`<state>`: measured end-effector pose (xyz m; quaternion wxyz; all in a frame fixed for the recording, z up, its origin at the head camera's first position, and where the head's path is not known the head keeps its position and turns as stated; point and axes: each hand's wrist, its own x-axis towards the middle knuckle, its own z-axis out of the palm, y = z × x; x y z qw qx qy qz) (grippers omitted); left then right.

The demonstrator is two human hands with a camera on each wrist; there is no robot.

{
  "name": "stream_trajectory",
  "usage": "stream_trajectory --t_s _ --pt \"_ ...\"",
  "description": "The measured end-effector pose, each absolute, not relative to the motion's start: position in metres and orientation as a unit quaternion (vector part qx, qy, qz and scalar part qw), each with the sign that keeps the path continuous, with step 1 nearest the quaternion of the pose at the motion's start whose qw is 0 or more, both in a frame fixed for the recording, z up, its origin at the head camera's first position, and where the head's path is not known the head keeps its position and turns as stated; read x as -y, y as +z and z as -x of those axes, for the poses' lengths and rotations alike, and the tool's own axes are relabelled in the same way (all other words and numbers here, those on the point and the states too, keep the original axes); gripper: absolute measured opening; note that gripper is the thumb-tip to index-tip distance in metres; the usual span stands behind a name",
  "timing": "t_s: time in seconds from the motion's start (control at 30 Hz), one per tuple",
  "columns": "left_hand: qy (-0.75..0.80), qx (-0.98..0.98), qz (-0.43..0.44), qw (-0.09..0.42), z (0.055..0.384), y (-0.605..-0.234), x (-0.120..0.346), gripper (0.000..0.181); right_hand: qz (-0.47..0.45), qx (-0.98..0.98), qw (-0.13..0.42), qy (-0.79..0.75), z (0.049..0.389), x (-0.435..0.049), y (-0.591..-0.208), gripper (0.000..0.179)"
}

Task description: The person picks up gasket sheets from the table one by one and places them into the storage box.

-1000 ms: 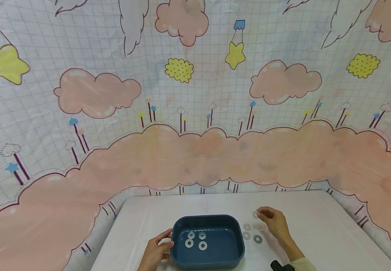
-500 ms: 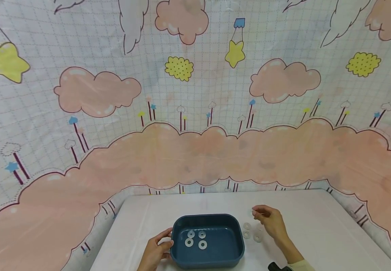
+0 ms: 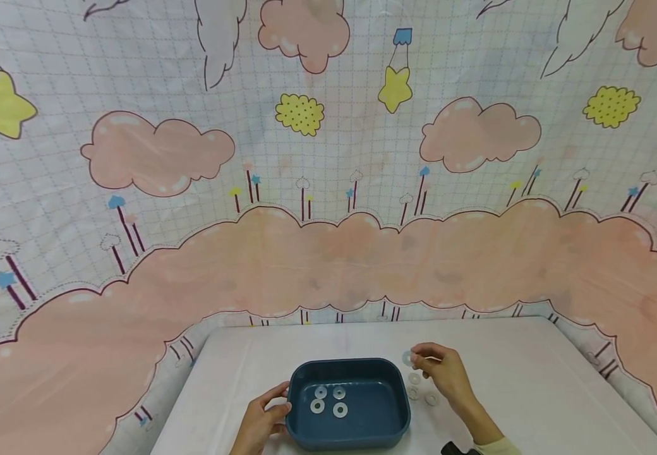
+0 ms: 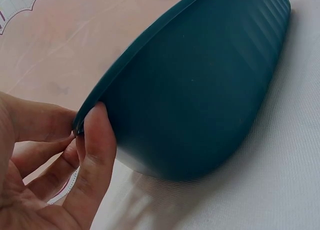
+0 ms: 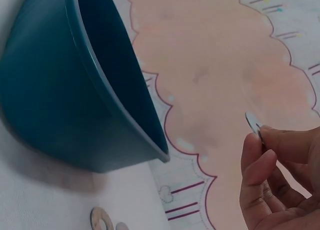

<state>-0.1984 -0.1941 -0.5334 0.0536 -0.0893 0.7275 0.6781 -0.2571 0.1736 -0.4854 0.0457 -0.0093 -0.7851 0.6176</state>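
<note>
My left hand (image 3: 259,420) grips the left end of a dark blue rectangular basin (image 3: 362,437). In the left wrist view, the thumb and fingers pinch the basin's rim (image 4: 120,72). Several flat metal washers (image 3: 340,410) lie inside, toward the basin's left half. Beyond the basin's right back corner, my right hand (image 3: 445,373) pinches a washer (image 3: 407,358) between thumb and fingertips, raised above the table. The right wrist view shows this washer (image 5: 253,122) nearly edge-on, apart from the basin.
Loose washers (image 3: 414,378) lie on the white-covered table (image 3: 283,344) just right of the basin, below my right hand. A patterned cloth (image 3: 328,259) with clouds and stars hangs behind the table. A black object (image 3: 456,448) sits by the right wrist.
My right hand has lifted a washer and moved left with it, toward the basin's back right corner. My left hand and the basin have stayed in place.
</note>
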Motion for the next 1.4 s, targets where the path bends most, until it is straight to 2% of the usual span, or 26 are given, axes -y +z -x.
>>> stream_trajectory --t_s 1.03,1.4 --pt "0.686 -0.720 0.086 0.054 0.200 -0.540 0.196 0.055 -0.081 0.752 -0.006 0.654 0.242 -0.102 -0.491 0.018" --pt "0.687 -0.720 0.087 0.054 0.198 -0.537 0.194 0.055 -0.092 0.712 -0.057 0.694 0.236 -0.082 -0.494 0.022"
